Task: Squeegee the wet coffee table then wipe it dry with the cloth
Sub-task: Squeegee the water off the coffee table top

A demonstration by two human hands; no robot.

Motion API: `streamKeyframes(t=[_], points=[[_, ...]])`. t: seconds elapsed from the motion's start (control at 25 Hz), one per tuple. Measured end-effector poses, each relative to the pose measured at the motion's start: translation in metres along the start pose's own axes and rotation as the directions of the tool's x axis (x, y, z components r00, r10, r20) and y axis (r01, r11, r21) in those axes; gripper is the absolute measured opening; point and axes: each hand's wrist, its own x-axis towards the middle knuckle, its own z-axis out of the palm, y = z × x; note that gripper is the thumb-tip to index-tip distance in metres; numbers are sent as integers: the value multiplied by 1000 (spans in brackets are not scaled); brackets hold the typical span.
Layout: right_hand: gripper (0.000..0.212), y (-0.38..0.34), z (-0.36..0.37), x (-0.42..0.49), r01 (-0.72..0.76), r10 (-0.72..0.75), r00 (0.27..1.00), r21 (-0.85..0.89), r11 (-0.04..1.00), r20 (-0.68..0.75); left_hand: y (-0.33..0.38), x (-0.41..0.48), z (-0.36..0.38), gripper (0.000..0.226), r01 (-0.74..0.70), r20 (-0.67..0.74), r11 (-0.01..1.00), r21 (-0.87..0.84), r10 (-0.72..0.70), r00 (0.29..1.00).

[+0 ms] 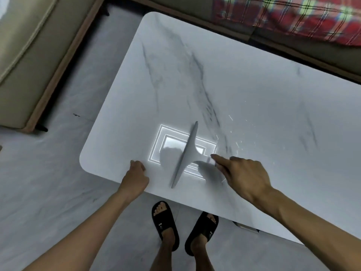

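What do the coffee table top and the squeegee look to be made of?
Coffee table: marble-look stone or sintered slab, white with grey veins, glossy enough to mirror a ceiling light.
Squeegee: probably moulded grey plastic or silicone, one smooth matte piece; blur leaves it open.

Home living room, marble-look desk (254, 90) on pale tiled floor (48, 182), beige sofa (29, 55) beside it, plaid blanket (293, 16), feet in slippers (165, 222)

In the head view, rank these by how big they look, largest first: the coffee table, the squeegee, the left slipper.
1. Coffee table, by far the largest.
2. Squeegee.
3. Left slipper, though it lies lower on the floor, so its rank against the squeegee is unsure.
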Motion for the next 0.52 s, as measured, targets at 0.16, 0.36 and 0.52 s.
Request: streamKeyframes(t=[0.16,0.36,0.52], points=[[39,-58,33,26,177,-180,982,62,982,52,-3,-9,-1,28,0,-107,998,-57,-6,994],[42,1,45,-3,60,-63,997,60,996,54,5,-19,21,31,-44,-13,999,-21,44,999],[41,71,45,-38,-127,126,991,42,991,37,24,-26,42,31,-104,51,994,22,103,993]])
